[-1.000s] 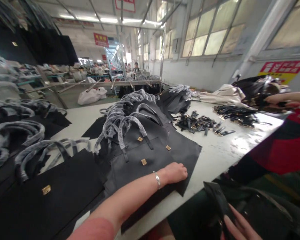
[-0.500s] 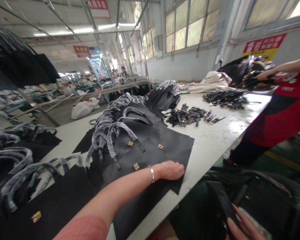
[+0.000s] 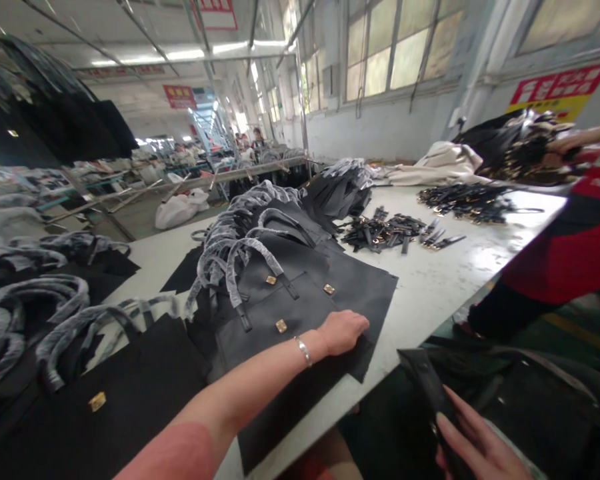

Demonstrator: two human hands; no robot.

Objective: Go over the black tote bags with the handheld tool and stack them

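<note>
My left hand (image 3: 344,331), with a silver bracelet at the wrist, is closed at the right edge of the top black bag panel (image 3: 305,303); its fingertips are hidden from me. That panel carries gold clasps (image 3: 281,326) and a pair of handles (image 3: 260,250) wrapped in clear film. More panels lie stacked beneath it, their wrapped handles fanned out behind. At the lower right, beyond the table edge, my right hand (image 3: 473,433) grips a flat black strap (image 3: 425,380) between thumb and fingers.
Loose black straps with metal fittings (image 3: 383,230) lie in piles on the white table (image 3: 420,267). More handled panels (image 3: 130,373) are at left. A co-worker in a red apron (image 3: 570,247) stands at right, reaching into a heap. A dark bag (image 3: 545,400) is below the table edge.
My left hand has shifted slightly, and the panel's edge by its fingers looks a little raised. My right hand and the strap show a bit more fully. The whole view has turned slightly left.
</note>
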